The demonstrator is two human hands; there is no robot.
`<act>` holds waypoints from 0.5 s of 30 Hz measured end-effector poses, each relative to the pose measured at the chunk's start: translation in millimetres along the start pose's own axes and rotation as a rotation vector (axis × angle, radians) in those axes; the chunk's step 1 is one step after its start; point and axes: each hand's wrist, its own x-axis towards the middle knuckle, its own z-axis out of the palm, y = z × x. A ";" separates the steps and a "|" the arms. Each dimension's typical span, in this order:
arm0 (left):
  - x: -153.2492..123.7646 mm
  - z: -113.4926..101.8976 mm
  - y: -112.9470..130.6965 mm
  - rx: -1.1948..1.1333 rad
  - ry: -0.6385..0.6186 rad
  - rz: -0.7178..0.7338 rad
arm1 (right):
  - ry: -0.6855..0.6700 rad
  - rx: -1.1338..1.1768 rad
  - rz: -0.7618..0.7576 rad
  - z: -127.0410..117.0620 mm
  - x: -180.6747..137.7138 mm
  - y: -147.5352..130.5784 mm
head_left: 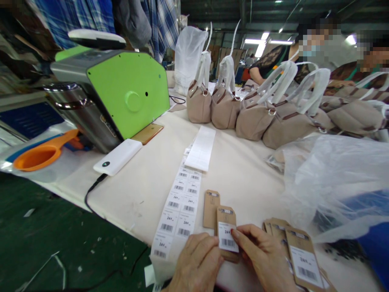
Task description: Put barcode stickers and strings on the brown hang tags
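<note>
**Tag with barcode sticker, held in both hands at the near edge of the bench**

Item: one brown card tag [226, 215], lying at the near edge of the bench [243, 170], low and centre in view. A white barcode sticker [227, 240] sits on its lower half.

Left hand [197, 263]: fingers curled, closed against the tag's left edge.

Right hand [264, 257]: thumb and forefinger pinched on the tag's right edge, the fingertip touching the sticker.

Just beside:
- a second tag [211, 209], flat on the bench, left of the held one; whether the two touch cannot be told.
- a pile of tags [300, 253] to the right, the top one already carrying a sticker.
- a sticker sheet [180, 202], two columns of barcodes, running away from the near edge to the left of the hands.
- a strip of blank labels [202, 148] at the far end of that sheet.

Further off, left:
- a white power bank [118, 156] with a black cable [94, 186] trailing over the bench edge.
- a gold phone [148, 133], partly under a green machine [127, 89].
- a steel flask [82, 115] beside the machine.
- an orange scoop [42, 155].

Further off, right and rear:
- a clear plastic bag [334, 178], crumpled.
- a row of beige handbags [199, 103] with white-wrapped handles.
- other people [269, 63] beyond the handbags.
</note>
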 end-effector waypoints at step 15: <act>-10.4 11.8 -7.6 0.079 0.021 0.032 | 0.101 -0.109 -0.079 3.0 -1.3 -3.4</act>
